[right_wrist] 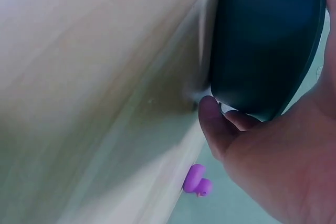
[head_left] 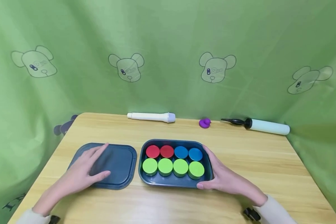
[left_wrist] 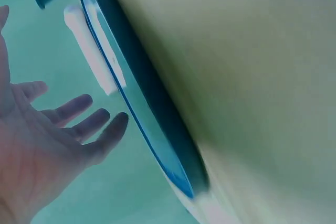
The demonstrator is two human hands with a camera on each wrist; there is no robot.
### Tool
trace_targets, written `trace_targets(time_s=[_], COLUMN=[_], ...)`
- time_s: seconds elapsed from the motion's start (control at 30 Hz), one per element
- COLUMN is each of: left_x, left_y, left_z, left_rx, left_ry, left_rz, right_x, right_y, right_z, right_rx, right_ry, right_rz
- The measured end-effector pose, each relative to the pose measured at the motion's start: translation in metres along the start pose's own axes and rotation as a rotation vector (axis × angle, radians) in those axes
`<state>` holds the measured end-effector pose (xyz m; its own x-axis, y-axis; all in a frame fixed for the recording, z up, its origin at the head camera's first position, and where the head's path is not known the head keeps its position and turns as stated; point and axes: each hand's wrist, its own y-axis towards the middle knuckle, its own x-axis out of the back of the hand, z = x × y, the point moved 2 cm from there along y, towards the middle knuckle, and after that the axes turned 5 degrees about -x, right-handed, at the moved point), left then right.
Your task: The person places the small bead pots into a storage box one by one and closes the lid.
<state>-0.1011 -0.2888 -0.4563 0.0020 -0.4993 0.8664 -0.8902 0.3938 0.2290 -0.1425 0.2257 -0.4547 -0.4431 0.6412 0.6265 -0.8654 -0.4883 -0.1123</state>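
A dark blue rectangular container (head_left: 170, 182) sits on the table, holding two red discs (head_left: 166, 151), two blue discs (head_left: 181, 152) and a front row of several light green discs (head_left: 165, 167). My right hand (head_left: 226, 177) grips the container's right end, thumb at the near corner and fingers at the far one. In the right wrist view, fingertips curl at the base of the container wall (right_wrist: 262, 45). Left of the container lies a flat dark blue lid (head_left: 117, 168). Over its left part hovers my left hand (head_left: 82, 171), fingers spread and holding nothing.
Along the table's back edge lie a white microphone-shaped object (head_left: 151, 117), a small purple duck (head_left: 205, 123) and a white hand pump (head_left: 268, 126) with a black nozzle. Behind the wooden table (head_left: 240, 149) hangs a green curtain (head_left: 170, 37) printed with bear faces.
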Motion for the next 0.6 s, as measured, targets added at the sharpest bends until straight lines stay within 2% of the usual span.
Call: trace_targets(time_s=[0.13,0.3,0.47,0.6], left_x=[0.011,0.022,0.022,0.022], left_y=[-0.012,-0.025,-0.036,-0.04], left_z=[0.015,0.03,0.047,0.062], left_rx=[0.037,0.034,0.067,0.121], left_ry=[-0.009,0.048,0.143,0.138], left_rz=[-0.039,-0.095,-0.105,-0.119], right_x=[0.0,-0.003,-0.001,-0.001], right_y=[-0.002,-0.001,-0.003,-0.001], right_z=[-0.002,-0.005,-0.003,-0.003], right_rx=[-0.024,-0.039,-0.038,-0.018], right_ry=[0.023,0.04,0.015,0.011], right_rz=[0.016,0.024,0.022,0.012])
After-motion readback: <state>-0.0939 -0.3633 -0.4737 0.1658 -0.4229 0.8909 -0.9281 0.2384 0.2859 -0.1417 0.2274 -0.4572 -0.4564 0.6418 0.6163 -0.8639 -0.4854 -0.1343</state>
